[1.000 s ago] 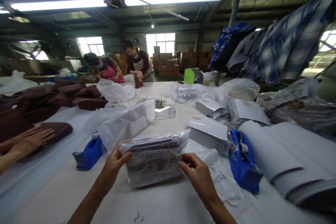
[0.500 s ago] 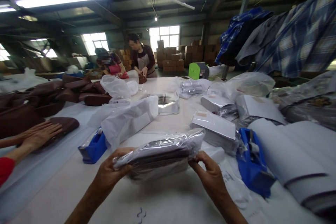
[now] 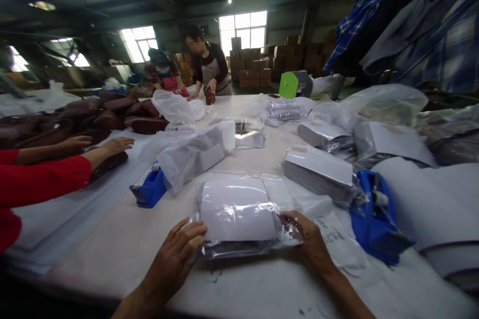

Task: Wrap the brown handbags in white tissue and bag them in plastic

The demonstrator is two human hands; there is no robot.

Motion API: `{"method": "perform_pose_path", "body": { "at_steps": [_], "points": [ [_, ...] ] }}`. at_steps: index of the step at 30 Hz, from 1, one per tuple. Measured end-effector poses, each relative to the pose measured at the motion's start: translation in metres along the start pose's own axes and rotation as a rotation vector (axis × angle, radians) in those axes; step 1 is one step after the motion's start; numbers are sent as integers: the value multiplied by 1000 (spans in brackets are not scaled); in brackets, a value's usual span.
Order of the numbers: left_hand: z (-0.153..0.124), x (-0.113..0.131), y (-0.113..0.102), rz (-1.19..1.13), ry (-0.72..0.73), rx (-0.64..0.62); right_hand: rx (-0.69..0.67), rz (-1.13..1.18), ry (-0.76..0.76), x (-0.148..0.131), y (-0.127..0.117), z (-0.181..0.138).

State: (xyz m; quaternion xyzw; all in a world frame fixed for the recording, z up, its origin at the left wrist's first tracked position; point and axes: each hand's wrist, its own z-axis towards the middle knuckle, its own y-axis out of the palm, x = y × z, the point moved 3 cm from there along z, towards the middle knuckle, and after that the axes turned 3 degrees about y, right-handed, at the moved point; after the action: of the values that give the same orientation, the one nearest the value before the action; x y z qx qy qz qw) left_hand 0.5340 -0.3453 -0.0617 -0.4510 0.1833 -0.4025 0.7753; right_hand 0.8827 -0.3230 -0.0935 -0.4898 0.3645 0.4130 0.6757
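A clear plastic bag with a flat white sheet on top and dark layers beneath lies on the table in front of me. My left hand rests against its left end, fingers stretched out and touching the plastic. At the other end my right hand has its fingers closed on the loose, crumpled plastic of the bag. My right fingertips are partly hidden by the shiny film.
Blue tape dispensers stand to the left and right. More wrapped packs lie behind at right. White rolled sheets are at far right. A red-sleeved co-worker's hands are among brown bags; two people stand farther back.
The bag has been tipped down from a tilted hold onto the table, white sheet upward. My left hand's grip has loosened into outstretched fingers. The co-worker's arms at left have reached farther in.
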Motion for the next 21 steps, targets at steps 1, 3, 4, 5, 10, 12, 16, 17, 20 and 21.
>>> {"method": "perform_pose_path", "body": {
  "at_steps": [1,3,4,5,10,12,16,17,20,21],
  "points": [
    [-6,1,4,28,7,-35,-28,4,30,-2,0,-2],
    [-11,5,4,59,19,-83,-72,19,102,-4,0,-6],
    [-10,8,2,59,32,-97,-87,38,142,-5,1,-6],
    [-7,11,-1,53,43,-97,-99,74,183,-5,2,-7],
    [33,25,-8,98,45,-12,-101,474,472,-6,15,-10],
    [50,26,5,172,44,-32,-145,709,572,-13,23,-13],
    [61,17,44,272,5,-103,-144,985,666,-27,30,-16],
    [59,14,51,272,-4,-100,-113,1010,685,-28,30,-16],
    [49,10,61,224,-13,-50,-75,1072,712,-27,33,-14],
    [46,9,60,196,-20,-33,-88,1095,707,-27,35,-14]
  ]
}}
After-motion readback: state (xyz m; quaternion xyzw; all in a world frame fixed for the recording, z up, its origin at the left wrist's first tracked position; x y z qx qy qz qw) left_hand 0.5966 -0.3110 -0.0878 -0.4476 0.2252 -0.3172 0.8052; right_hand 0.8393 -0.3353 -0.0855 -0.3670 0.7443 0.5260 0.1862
